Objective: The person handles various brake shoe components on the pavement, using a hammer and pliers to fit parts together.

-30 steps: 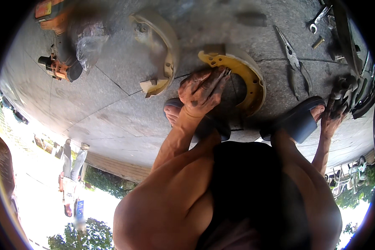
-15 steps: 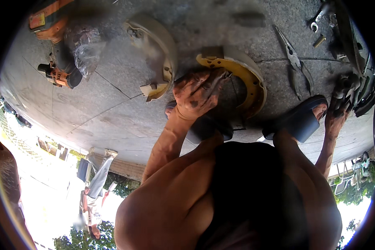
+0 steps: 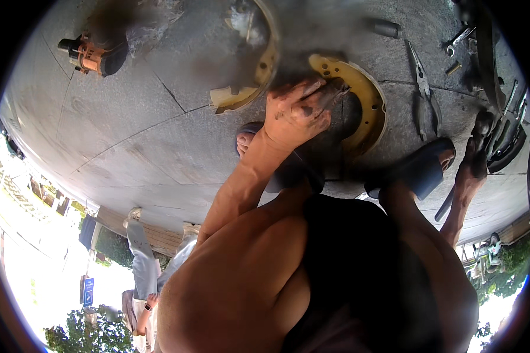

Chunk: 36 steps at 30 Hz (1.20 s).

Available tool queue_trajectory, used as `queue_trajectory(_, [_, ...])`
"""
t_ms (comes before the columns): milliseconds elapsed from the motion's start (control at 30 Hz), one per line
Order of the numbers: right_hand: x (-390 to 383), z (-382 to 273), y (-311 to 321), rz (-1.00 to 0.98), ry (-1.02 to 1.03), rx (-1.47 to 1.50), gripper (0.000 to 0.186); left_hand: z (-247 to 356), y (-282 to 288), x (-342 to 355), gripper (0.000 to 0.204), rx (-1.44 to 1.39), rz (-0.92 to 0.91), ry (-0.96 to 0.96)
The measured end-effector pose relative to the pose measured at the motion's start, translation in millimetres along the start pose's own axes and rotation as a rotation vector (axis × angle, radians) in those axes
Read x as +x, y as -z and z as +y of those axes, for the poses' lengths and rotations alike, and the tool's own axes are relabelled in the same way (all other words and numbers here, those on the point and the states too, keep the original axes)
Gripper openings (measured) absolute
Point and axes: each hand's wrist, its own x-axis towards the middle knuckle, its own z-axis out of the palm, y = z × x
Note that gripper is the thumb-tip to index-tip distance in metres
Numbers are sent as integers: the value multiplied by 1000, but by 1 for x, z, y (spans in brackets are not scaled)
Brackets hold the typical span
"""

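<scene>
My left hand (image 3: 300,112), dirty and closed, is at the inner edge of a yellow curved brake shoe (image 3: 371,100); what its fingertips hold is hidden. A second brake shoe (image 3: 264,65) lies to the left, partly blurred. My right hand (image 3: 474,165), blackened, is closed among dark metal parts (image 3: 500,159) at the far right; what it grips I cannot make out. A long bar (image 3: 444,206) shows just left of my right forearm. Long-nose pliers (image 3: 424,88) lie between the yellow shoe and my right hand.
An orange power tool (image 3: 94,56), a clear plastic bag (image 3: 150,23), a wrench (image 3: 456,41), a socket (image 3: 386,28) and a brass bolt (image 3: 453,68) lie on the paving (image 3: 129,123). My sandalled feet (image 3: 409,173) flank my hands. A person (image 3: 144,259) walks behind at lower left.
The view has shifted, with floor items higher in it. My left hand has moved slightly up and right. A long bar now shows by my right forearm. The walker has come nearer.
</scene>
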Motion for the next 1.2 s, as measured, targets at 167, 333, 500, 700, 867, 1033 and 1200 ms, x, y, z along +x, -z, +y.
queue_trajectory(167, [-24,-55,49,-135,-191,765,40,1,-5,1,37,-31,45,15])
queue_trajectory(333, [-26,-65,54,1,169,559,34,-2,-10,-3,32,15,61,28])
queue_trajectory(500, [-3,-88,41,303,573,-17,39,-9,-18,-10,30,-21,70,44])
queue_trajectory(700, [9,-91,16,287,729,-99,39,-9,-27,-9,31,-28,114,52])
queue_trajectory(867, [16,-104,38,81,831,-185,41,-12,-38,-12,24,-15,171,28])
queue_trajectory(1033, [-14,-168,148,-356,867,-129,31,-10,-55,-4,15,-86,165,36])
queue_trajectory(1200, [-56,-218,138,-386,1036,83,27,-12,-29,-9,13,-119,145,42])
